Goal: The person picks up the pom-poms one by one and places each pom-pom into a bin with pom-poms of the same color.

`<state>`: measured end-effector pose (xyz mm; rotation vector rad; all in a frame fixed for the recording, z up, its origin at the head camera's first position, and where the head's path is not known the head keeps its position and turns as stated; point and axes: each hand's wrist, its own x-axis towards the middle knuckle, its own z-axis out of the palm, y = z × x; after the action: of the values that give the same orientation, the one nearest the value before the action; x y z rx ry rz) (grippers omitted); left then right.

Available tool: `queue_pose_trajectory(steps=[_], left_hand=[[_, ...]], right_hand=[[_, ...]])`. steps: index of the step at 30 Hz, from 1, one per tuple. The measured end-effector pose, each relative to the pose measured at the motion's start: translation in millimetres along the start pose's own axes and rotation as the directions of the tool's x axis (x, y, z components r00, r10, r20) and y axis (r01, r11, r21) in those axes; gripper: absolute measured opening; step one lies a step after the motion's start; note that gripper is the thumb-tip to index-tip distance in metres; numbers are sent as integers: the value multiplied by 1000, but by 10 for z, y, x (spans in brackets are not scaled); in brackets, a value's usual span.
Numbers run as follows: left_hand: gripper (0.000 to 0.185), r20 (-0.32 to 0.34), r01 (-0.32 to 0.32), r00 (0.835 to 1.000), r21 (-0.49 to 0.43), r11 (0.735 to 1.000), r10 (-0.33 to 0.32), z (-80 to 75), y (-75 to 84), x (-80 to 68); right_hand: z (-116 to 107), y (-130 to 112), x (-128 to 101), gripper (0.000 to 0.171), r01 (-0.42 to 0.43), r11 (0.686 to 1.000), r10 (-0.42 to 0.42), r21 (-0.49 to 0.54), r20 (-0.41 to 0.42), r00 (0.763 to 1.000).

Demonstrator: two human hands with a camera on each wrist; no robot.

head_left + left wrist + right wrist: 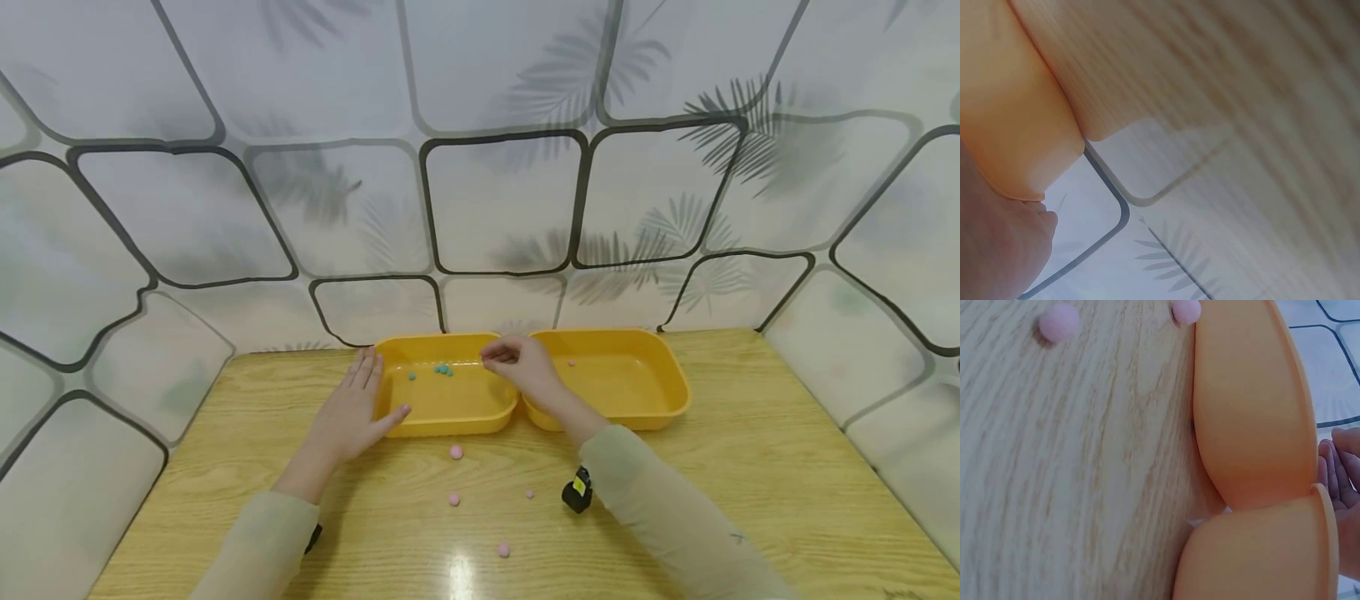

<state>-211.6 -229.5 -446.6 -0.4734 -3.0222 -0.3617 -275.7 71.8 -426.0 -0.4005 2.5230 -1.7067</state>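
Two yellow trays stand side by side at the back of the wooden table (750, 467). The left tray (450, 410) holds a few teal balls (442, 368); the right tray (637, 392) holds one pink ball (572, 362). My left hand (352, 408) lies flat with straight fingers against the left tray's outer wall (1016, 125), thumb at its front corner. My right hand (516, 360) hovers over the rims where the trays meet, fingertips drawn together; no ball shows between them. The right wrist view shows both tray walls (1247, 406) and my fingers (1341, 469) beyond.
Several pink balls lie loose on the table in front of the trays, such as the nearest pink ball (456, 452) and another pink ball (503, 550); two pink balls (1059, 322) show in the right wrist view. A patterned wall panel (502, 200) rises right behind the trays.
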Motion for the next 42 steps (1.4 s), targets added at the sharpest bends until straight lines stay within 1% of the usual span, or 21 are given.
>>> queue_pose_trajectory(steps=[6, 11, 15, 19, 22, 28, 31, 34, 37, 40, 42], left_hand=[[100, 6, 7, 1000, 1, 1000, -7, 17, -5, 1], [100, 6, 9, 1000, 7, 1000, -9, 24, -8, 2], [100, -3, 3, 1000, 3, 1000, -3, 15, 1, -8], [100, 3, 1, 1000, 1, 1000, -1, 13, 1, -18], [100, 15, 5, 1000, 4, 1000, -5, 14, 1, -23], [99, 12, 2, 1000, 6, 1000, -2, 23, 1, -28], [99, 10, 5, 1000, 1, 1000, -5, 27, 0, -24], [99, 4, 2, 1000, 0, 1000, -2, 32, 4, -20], [99, 0, 1, 1000, -1, 1000, -1, 39, 5, -19], [99, -1, 0, 1000, 1, 1000, 0, 40, 3, -23], [99, -3, -1, 1000, 2, 1000, 1, 38, 5, -26]], right_hand=[[-135, -49, -46, 22, 41, 999, -41, 4, 23, 999], [-263, -82, -82, 22, 66, 998, -67, 19, 26, 997], [-384, -110, -126, 23, 107, 994, -108, 21, 33, 994], [-536, -123, -180, 24, 139, 990, -140, 25, 37, 989], [-663, -139, -228, 23, 158, 987, -158, 6, 21, 987], [-917, -142, -328, 22, 152, 987, -153, -50, -19, 988], [-1038, -153, -387, 22, 168, 982, -171, -89, -30, 985], [-1153, -158, -445, 21, 203, 967, -212, -154, -43, 976], [-1268, -153, -510, 20, 234, 943, -253, -237, -56, 966], [-1370, -135, -581, 22, 257, 907, -291, -335, -54, 955], [-1430, -117, -634, 24, 273, 867, -320, -416, -45, 946]])
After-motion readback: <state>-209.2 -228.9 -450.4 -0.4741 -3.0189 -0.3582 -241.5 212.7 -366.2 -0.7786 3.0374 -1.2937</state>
